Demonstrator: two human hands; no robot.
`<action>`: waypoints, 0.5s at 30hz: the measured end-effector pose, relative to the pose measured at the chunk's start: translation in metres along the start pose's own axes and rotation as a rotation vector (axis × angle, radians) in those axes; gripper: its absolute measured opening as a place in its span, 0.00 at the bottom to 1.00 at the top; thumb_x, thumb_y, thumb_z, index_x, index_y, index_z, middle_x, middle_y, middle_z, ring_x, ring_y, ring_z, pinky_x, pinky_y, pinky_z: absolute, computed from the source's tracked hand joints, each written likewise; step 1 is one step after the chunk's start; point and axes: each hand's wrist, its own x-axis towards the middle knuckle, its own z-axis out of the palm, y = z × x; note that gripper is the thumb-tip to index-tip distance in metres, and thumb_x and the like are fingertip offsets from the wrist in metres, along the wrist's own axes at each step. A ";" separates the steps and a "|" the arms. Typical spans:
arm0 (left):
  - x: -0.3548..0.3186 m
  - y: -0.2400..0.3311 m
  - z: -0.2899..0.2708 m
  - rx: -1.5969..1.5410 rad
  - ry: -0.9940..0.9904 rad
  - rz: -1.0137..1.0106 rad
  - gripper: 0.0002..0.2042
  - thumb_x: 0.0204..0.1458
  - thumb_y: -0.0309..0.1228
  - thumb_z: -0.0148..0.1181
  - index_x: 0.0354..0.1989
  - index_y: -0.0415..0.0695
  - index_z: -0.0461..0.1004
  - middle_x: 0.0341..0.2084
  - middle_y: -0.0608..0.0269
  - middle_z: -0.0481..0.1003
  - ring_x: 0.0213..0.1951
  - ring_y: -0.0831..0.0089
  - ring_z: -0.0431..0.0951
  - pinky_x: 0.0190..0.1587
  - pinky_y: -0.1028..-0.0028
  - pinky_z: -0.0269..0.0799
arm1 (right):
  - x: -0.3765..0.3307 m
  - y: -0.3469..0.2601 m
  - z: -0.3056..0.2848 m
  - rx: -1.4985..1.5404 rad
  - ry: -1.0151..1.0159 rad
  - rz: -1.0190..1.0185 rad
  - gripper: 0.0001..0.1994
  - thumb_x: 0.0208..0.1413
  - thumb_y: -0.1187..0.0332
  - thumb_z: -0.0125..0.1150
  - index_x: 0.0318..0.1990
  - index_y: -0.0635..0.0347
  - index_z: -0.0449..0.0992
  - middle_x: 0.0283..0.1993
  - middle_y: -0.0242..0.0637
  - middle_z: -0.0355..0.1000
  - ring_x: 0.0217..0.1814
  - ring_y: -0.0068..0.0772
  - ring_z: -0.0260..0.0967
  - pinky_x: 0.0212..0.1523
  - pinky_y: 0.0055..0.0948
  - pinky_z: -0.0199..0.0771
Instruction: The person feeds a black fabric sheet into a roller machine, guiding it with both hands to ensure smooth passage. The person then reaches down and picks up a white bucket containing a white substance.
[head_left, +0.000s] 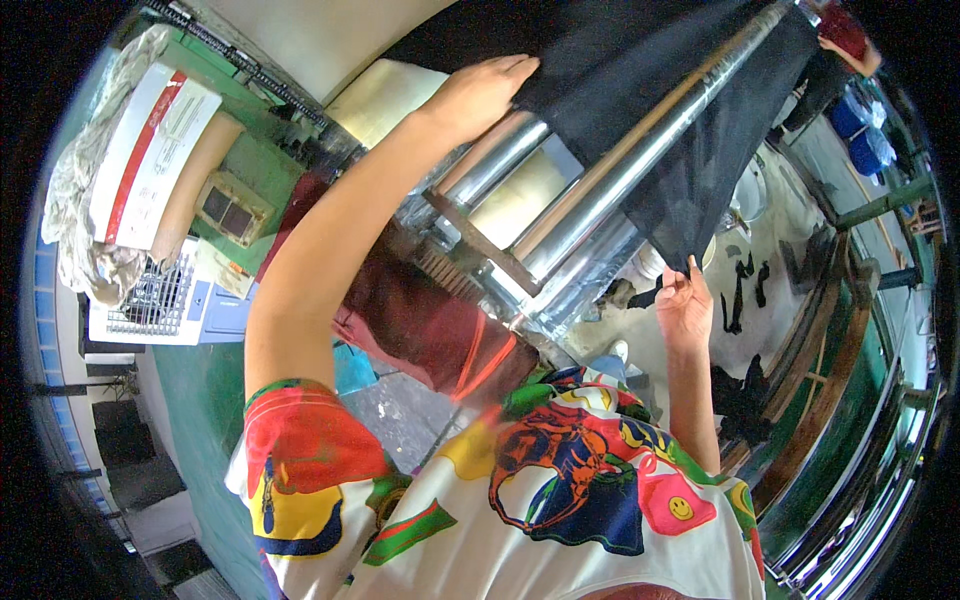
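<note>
A sheet of thin black fabric (590,80) spreads over the shiny metal rollers (655,135) of a machine and hangs down on their right side. My left hand (480,95) reaches over the left end of the rollers, its fingers together at the fabric's left edge, gripping it; the fingertips are partly hidden. Lower on the right, my right hand (685,305) pinches the hanging corner of the same fabric between thumb and fingers. The fabric is stretched taut down to that pinch.
Dark red cloth (420,330) with an orange strap covers the machine's near side. At left, a white box (155,155) with a red stripe rests on green metal. Black scraps (740,290) litter the floor at right. Another person's hand (868,62) shows at the far right, above blue bins (868,150).
</note>
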 end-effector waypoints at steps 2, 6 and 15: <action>-0.008 0.005 -0.008 -0.050 -0.019 -0.025 0.22 0.39 0.20 0.47 0.48 0.35 0.58 0.48 0.49 0.60 0.51 0.60 0.60 0.53 0.72 0.55 | 0.003 0.001 -0.002 0.020 0.002 0.021 0.08 0.51 0.67 0.47 0.37 0.56 0.70 0.24 0.34 0.71 0.29 0.29 0.70 0.22 0.20 0.68; -0.017 0.010 -0.015 -0.075 -0.051 -0.150 0.26 0.35 0.14 0.41 0.49 0.34 0.56 0.50 0.48 0.57 0.52 0.58 0.57 0.54 0.71 0.53 | 0.021 0.014 -0.006 0.098 -0.066 0.114 0.07 0.49 0.68 0.50 0.34 0.56 0.71 0.24 0.35 0.71 0.29 0.30 0.70 0.26 0.24 0.69; -0.016 0.014 -0.037 -0.123 -0.095 -0.300 0.24 0.36 0.14 0.38 0.48 0.30 0.57 0.50 0.43 0.57 0.53 0.58 0.56 0.56 0.71 0.50 | 0.098 0.035 0.003 0.251 0.081 0.208 0.09 0.43 0.67 0.54 0.26 0.65 0.69 0.26 0.39 0.69 0.28 0.32 0.68 0.33 0.27 0.70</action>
